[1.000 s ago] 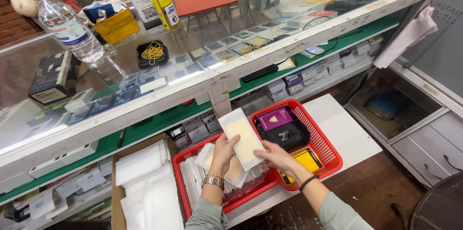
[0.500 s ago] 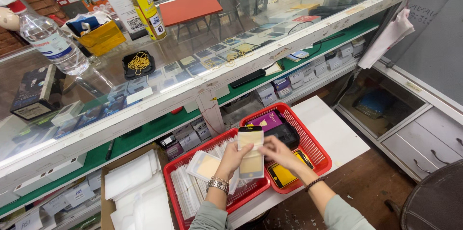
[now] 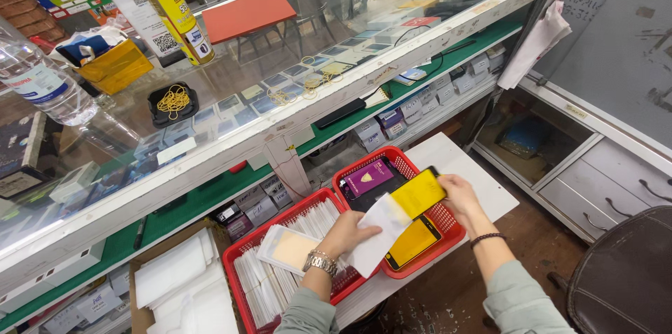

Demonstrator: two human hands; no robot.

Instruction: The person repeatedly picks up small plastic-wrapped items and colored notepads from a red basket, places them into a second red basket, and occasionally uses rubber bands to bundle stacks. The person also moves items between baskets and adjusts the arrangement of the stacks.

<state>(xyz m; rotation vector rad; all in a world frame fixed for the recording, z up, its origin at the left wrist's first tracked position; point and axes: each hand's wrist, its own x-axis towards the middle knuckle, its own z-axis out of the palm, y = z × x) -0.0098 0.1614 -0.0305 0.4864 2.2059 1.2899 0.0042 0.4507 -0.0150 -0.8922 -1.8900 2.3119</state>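
Since the earlier frame, the right hand (image 3: 458, 194) has drawn a glossy yellow rectangular panel (image 3: 418, 194) out at 3 o'clock and grips it. The left hand (image 3: 357, 230) pinches the flat white paper sleeve (image 3: 378, 232) above the red mesh baskets (image 3: 448, 232).

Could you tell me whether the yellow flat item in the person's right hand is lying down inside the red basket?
No, the right hand holds the yellow flat item up above the red basket.

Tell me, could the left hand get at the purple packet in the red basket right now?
Probably not at once: the left hand is holding a white sleeve. The purple packet lies uncovered on top in the right red basket, nearby, so the way looks free.
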